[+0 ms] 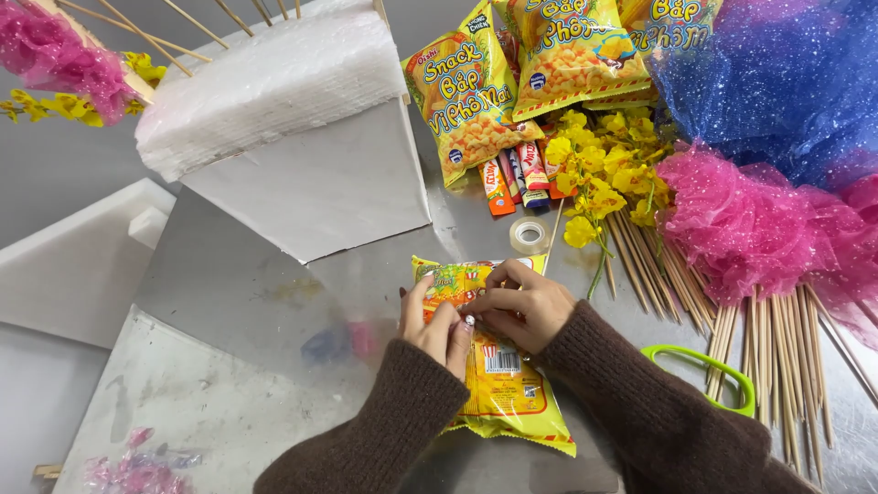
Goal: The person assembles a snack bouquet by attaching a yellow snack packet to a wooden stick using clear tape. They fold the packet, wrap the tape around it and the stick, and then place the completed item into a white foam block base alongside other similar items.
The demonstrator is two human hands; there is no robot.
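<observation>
1. Snack bag (pixel 498 389): yellow, lies flat on grey table (pixel 247 293), just in front of the person, back side w/ barcode facing up. Both hands rest on its upper half.
2. Left hand (pixel 437 325): fingers curled close together, tips pressing on the bag near its middle. Brown sleeve to the wrist.
3. Right hand (pixel 523 306): fingers bent and narrow, pinching at the bag's surface right beside the left fingertips; the two hands touch. Can't tell if sth small is held between the fingers.
4. Tape roll (pixel 530 234): clear, lies flat just beyond the bag, apart from both hands.
5. Wooden skewers (pixel 768 338): large fanned bundle to the right, some tipped w/ pink mesh puffs (pixel 741 224).
6. Green scissors (pixel 709 375): handle loop shows right next to the right forearm, over the skewers.
7. Yellow artificial flowers (pixel 608 169): between the skewers and more snack bags (pixel 466 101) at the far edge; small candy packs (pixel 517 174) lie below those bags.
8. Blue mesh fabric (pixel 777 82): top right corner.
9. White foam block (pixel 293 128): far left-centre, sticks poking out of its top; flat foam sheets (pixel 73 265) lie to the left.
</observation>
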